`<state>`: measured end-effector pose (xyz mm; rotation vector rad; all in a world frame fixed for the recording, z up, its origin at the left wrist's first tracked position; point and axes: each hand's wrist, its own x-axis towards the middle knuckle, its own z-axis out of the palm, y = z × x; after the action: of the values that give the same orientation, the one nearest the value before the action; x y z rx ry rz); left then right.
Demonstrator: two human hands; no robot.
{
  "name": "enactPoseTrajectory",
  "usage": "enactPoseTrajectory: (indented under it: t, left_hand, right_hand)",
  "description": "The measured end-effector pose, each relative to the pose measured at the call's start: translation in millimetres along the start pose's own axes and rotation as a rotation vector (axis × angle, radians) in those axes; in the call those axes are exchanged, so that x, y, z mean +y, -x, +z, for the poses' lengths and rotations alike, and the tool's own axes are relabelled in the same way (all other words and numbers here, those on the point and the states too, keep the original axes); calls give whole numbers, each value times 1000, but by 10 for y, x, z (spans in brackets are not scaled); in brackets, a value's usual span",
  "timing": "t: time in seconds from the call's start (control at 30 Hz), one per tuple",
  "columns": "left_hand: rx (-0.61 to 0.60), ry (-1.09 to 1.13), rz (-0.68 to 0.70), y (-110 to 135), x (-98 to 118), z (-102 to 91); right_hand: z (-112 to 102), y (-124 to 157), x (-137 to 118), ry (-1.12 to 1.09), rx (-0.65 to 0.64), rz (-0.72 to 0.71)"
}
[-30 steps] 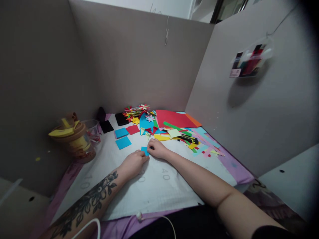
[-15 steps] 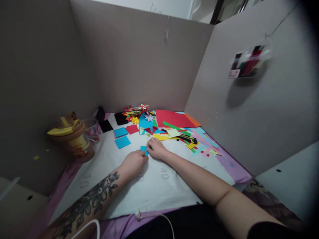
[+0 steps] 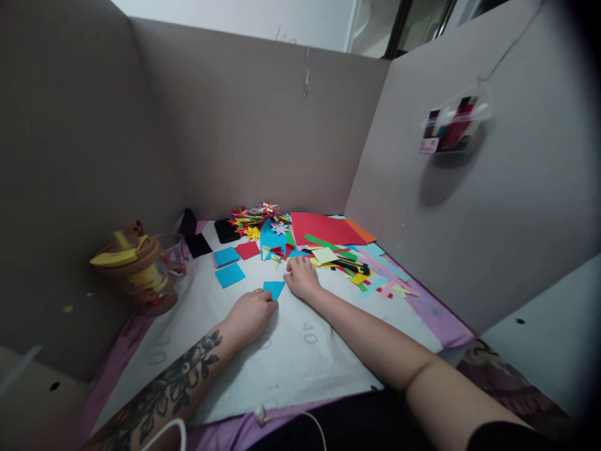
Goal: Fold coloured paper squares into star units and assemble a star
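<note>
Centre of the frame: on the white-covered desk (image 3: 291,369), the blue paper piece (image 3: 273,288) lies to the upper right of my left hand (image 3: 253,313), whose grip pinches its lower part. Seen from my remote station, my right hand (image 3: 303,277) rests just right of it, apart, thumb and fingers parted, apparently holding nothing. Its long axis, partly hidden, I cannot determine.

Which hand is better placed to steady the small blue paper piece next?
Likely the left hand: it holds the small blue paper piece by its near edge, while the right hand lies alongside.
</note>
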<state>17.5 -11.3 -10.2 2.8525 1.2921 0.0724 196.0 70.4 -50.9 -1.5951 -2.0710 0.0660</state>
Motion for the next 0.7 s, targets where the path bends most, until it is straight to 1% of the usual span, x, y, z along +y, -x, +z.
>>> enactPoseTrajectory:
  t: [0.07,0.13,0.17,0.27,0.33,0.4,0.5,0.7]
  left_hand:
    - [1,-1,2,3,2,-2]
    - [4,-1,4,8,1,3]
    - [7,0,6,10,-2,9]
    - [15,8,6,16,-10,32]
    - [13,18,-10,17,-14,42]
    - [-1,31,-25,16,-17,40]
    - [-23,40,-18,12,-19,21]
    - [-39,34,-16,4,-12,-6]
  right_hand:
    - [-26,19,14,-59,52,-59]
    - [-63,54,30,-161,58,-207]
    - [-84,77,37,-217,28,-306]
    - [-146,165,45,-318,-146,-600]
    - [-172,218,44,-318,-225,-699]
    - [-179,249,45,-285,-256,-718]
    - [-171,245,58,-197,-256,-678]
    - [-206,164,89,0,-251,-492]
